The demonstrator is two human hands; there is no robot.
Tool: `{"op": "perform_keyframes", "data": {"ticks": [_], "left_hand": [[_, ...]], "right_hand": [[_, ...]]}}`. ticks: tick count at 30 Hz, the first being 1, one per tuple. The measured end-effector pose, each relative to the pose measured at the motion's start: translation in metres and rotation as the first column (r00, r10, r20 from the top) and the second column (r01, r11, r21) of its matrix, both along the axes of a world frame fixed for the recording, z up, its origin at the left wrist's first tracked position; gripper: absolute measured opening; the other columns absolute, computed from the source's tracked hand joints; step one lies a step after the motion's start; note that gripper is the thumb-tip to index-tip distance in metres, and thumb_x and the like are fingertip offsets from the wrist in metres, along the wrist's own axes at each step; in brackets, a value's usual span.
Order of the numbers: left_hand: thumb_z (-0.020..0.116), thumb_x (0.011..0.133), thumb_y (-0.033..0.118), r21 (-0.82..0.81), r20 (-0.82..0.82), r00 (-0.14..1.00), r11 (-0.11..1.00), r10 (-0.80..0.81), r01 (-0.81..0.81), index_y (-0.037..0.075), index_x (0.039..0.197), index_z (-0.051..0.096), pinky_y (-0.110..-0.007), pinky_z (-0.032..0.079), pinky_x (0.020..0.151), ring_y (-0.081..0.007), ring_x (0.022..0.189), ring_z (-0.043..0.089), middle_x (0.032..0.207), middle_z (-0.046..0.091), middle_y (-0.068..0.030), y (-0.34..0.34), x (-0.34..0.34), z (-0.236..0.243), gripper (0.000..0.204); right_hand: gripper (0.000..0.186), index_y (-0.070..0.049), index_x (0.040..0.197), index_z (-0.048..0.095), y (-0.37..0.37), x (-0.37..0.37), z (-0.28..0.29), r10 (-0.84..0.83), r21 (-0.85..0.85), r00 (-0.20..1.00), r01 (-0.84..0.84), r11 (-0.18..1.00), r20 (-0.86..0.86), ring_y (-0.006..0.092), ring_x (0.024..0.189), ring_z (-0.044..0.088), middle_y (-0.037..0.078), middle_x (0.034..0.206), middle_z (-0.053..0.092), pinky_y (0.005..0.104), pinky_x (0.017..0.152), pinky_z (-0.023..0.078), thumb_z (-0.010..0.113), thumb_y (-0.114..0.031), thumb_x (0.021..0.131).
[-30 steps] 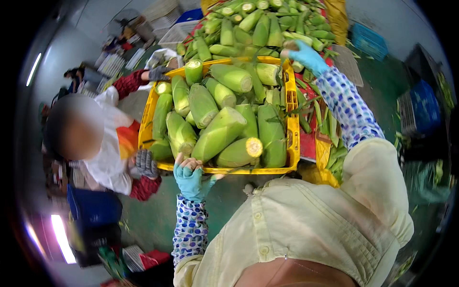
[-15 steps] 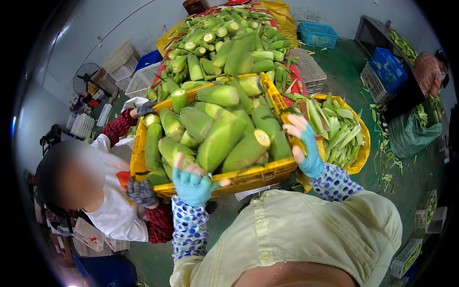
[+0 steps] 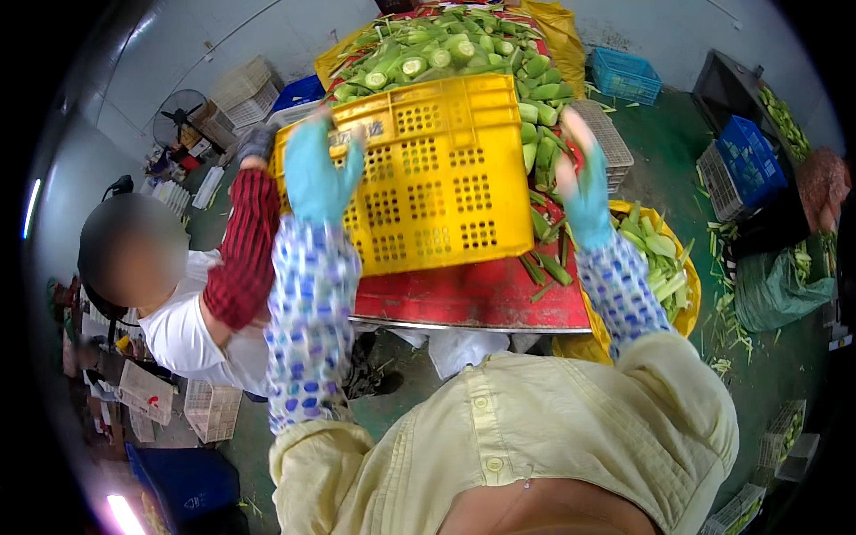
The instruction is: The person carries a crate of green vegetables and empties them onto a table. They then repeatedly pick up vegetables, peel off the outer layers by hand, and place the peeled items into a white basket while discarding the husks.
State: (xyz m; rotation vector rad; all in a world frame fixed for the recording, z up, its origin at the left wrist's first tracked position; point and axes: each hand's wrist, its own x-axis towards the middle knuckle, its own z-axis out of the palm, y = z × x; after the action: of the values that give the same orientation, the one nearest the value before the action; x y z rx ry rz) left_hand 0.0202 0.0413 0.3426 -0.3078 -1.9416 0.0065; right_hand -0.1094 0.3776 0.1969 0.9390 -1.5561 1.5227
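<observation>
Left grip (image 3: 323, 183) is touching a tilted crate (image 3: 432, 178), closure unclear; corn (image 3: 440, 58) is lying beyond the parted, empty right grip (image 3: 588, 196).

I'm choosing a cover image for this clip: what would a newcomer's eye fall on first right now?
First, the bright yellow perforated plastic crate, tipped up at the centre, with the turquoise-gloved left hand against its upper left. Behind it spreads a heap of green corn ears on a flat red tabletop. The turquoise-gloved right hand, slightly blurred, is open just right of the crate.
</observation>
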Motion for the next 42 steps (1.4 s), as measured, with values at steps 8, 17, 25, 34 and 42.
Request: {"op": "perform_keyframes", "data": {"ticks": [8,17,25,34,42], "left_hand": [[0.083,0.081,0.052,-0.085,0.351,0.929,0.992,0.116,-0.092,0.002,0.135,0.049,-0.062,0.032,0.116,-0.0462,0.137,0.046,0.150,0.047,-0.0252,-0.016,0.085,-0.137,0.081],[0.084,0.069,0.067,-0.149,0.200,0.980,0.988,-0.019,0.050,0.008,0.134,0.052,-0.061,0.041,0.111,-0.0440,0.129,0.055,0.145,0.054,-0.0211,-0.046,0.046,-0.143,0.094],[0.087,0.065,0.065,-0.243,0.026,0.995,0.965,-0.092,0.095,0.003,0.133,0.055,-0.054,0.040,0.115,-0.0410,0.140,0.046,0.145,0.055,-0.0181,-0.042,-0.054,-0.023,0.098],[0.084,0.085,0.029,0.105,-0.157,0.985,0.993,0.067,-0.051,-0.009,0.116,0.062,-0.048,0.047,0.105,-0.0423,0.120,0.057,0.131,0.058,-0.0263,0.003,-0.123,0.009,0.054],[0.076,0.085,0.001,0.218,0.059,0.990,0.970,-0.124,0.109,-0.004,0.114,0.057,-0.050,0.050,0.105,-0.0427,0.130,0.057,0.139,0.058,-0.0259,0.066,-0.035,-0.075,0.035]], "right_hand": [[0.125,0.001,0.160,0.025,-0.022,0.055,-0.102,-0.076,0.478,0.986,-0.004,0.878,0.148,0.0432,0.150,0.032,0.027,0.163,0.027,0.0506,0.124,0.026,0.090,-0.055,0.069],[0.130,0.002,0.160,0.021,-0.065,0.023,-0.061,0.110,0.275,0.950,-0.194,0.942,0.293,0.0454,0.146,0.036,0.027,0.159,0.033,0.0505,0.122,0.030,0.086,-0.061,0.068],[0.114,0.002,0.158,0.031,-0.069,-0.059,0.004,0.019,0.095,1.000,-0.019,0.995,0.002,0.0412,0.150,0.032,0.027,0.160,0.034,0.0505,0.123,0.027,0.083,-0.057,0.076],[0.072,-0.006,0.150,0.048,-0.129,-0.145,0.138,0.599,-0.291,0.704,-0.524,0.801,0.381,0.0206,0.134,0.049,0.011,0.148,0.051,0.0336,0.111,0.043,0.082,-0.019,0.088],[0.032,0.000,0.106,0.074,-0.257,-0.335,0.236,0.135,0.218,0.906,-0.237,0.947,0.401,0.0231,0.086,0.071,0.013,0.091,0.075,0.0364,0.077,0.056,0.080,-0.020,0.082]]}}
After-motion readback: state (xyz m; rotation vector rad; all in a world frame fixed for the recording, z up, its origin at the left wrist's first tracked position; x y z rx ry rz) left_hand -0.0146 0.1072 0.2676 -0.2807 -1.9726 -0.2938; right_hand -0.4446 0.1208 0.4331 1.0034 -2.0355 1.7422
